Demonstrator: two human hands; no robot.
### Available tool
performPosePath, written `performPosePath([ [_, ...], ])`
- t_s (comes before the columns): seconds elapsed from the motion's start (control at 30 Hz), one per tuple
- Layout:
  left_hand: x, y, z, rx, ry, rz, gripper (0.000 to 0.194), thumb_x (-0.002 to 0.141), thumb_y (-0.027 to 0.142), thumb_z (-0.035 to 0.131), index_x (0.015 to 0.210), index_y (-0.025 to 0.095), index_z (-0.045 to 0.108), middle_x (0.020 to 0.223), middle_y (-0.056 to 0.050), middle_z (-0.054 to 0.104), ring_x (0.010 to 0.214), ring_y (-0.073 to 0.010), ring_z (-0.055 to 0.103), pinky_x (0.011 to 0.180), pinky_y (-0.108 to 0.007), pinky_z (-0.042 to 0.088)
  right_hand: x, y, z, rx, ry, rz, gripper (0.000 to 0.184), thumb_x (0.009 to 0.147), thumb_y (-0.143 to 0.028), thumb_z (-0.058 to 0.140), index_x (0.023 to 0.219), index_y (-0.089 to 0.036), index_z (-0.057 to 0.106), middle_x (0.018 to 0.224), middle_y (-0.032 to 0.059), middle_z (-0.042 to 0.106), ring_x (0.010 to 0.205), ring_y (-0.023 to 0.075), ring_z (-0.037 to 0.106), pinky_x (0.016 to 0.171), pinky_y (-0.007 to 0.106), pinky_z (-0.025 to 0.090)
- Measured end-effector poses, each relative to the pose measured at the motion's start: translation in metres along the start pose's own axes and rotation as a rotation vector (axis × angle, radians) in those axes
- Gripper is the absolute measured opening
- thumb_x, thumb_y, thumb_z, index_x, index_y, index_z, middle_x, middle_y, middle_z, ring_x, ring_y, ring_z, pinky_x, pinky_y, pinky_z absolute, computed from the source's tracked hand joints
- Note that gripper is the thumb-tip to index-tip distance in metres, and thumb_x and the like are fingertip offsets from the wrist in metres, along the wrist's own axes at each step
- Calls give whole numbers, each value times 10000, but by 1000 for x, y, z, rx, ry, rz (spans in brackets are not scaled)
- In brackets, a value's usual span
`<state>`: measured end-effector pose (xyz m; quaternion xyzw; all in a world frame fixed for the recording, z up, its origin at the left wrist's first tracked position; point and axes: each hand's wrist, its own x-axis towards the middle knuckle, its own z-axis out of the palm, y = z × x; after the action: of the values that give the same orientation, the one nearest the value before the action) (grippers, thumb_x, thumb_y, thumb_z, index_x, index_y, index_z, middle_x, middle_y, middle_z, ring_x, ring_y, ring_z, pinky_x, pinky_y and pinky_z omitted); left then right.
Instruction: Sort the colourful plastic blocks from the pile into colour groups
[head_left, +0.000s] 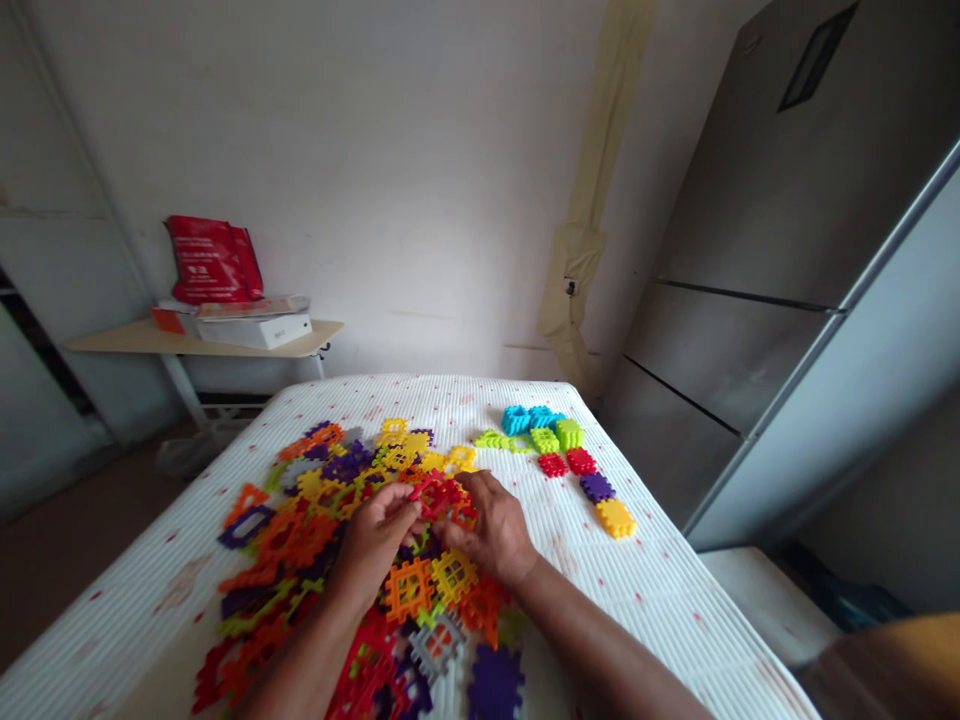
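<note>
A pale wall backs the room, with a grey refrigerator beyond the right hand, and a white ribbed cloth with red specks covers the surface. The left hand pinches a red tile between thumb and fingertips, in front of the middle of a mixed heap. The right hand arches over the same spot, its fingers bent down among red pieces; whether they grip one or only rest there, I can't tell, since the knuckles cover the contact.

To handle the piece well, I would keep the pinch on its outer rim, lift it straight up, and let the right hand steady the neighbours, because notched edges and open frames probably snag easily.

The red tile looks like glossy plastic with an openwork middle, though fingers hide part of its outline. Just nearer the wearer than the hands lie an orange window tile and a yellow window tile; the rest of the heap spreads mostly left of the left hand. Farther out, beyond the right hand and to its right, stand a yellow stack, a purple stack, two red stacks, and green and blue ones behind them.
</note>
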<state>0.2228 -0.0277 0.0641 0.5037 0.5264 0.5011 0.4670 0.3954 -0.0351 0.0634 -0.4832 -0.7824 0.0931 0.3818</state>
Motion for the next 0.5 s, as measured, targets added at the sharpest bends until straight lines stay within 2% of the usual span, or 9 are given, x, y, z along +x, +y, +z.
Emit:
performPosePath([
  [0.17, -4, 2, 4, 7, -38, -5, 285, 640, 405, 613, 792, 173, 550, 593, 10, 616, 517, -144, 565, 492, -253, 408, -4, -5, 13, -13, 56, -15, 454, 772, -260, 597, 1210, -195, 500, 1089, 97, 567, 984, 210, 548, 848, 328, 476],
  [0.27, -7, 3, 6, 29, -61, -9, 280, 644, 403, 612, 793, 174, 549, 634, -7, 639, 545, -157, 588, 498, -257, 414, -1, 0, 12, -2, 55, -38, 470, 761, -182, 573, 1223, -202, 495, 1113, 91, 563, 1018, 199, 537, 882, 323, 467],
  [0.4, -8, 4, 7, 62, -56, 11, 356, 660, 415, 614, 921, 180, 559, 782, -36, 678, 633, -169, 621, 577, -280, 462, 8, 25, -4, -102, 27, -26, 475, 733, -134, 560, 1204, -179, 515, 1143, 98, 563, 1054, 193, 528, 908, 310, 452],
  [0.5, -8, 2, 6, 79, -56, 30, 362, 662, 438, 609, 912, 179, 575, 808, -53, 680, 696, -193, 637, 627, -303, 487, 12, 55, -22, -276, -51, 68, 423, 711, -102, 552, 1131, -156, 567, 1101, 103, 589, 1029, 196, 542, 893, 299, 447],
])
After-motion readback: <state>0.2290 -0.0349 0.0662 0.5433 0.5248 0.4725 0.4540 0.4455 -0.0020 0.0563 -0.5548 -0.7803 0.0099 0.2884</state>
